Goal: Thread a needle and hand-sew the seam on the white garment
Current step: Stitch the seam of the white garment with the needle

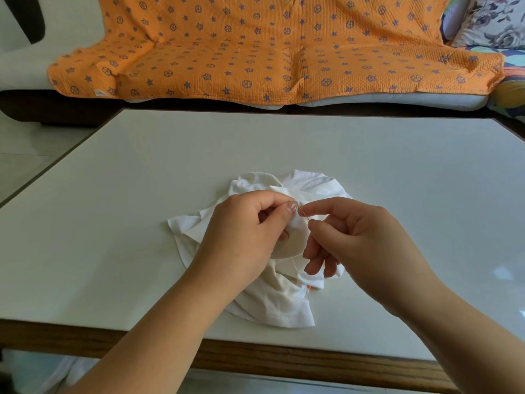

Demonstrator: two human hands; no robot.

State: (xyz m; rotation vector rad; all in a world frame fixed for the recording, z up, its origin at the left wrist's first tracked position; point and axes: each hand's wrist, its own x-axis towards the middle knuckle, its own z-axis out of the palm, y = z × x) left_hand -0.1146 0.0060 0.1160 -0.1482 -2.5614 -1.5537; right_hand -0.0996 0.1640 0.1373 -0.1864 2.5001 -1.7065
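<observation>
Her left hand (pixel 244 231) pinches a fold of the white garment (pixel 272 297) bunched on the table (pixel 113 194). The right hand (pixel 355 237) pinches the needle (pixel 303 214) at that fold.

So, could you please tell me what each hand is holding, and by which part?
The left hand pinches a fold of the white garment; the right hand pinches the needle near its lower end.
</observation>
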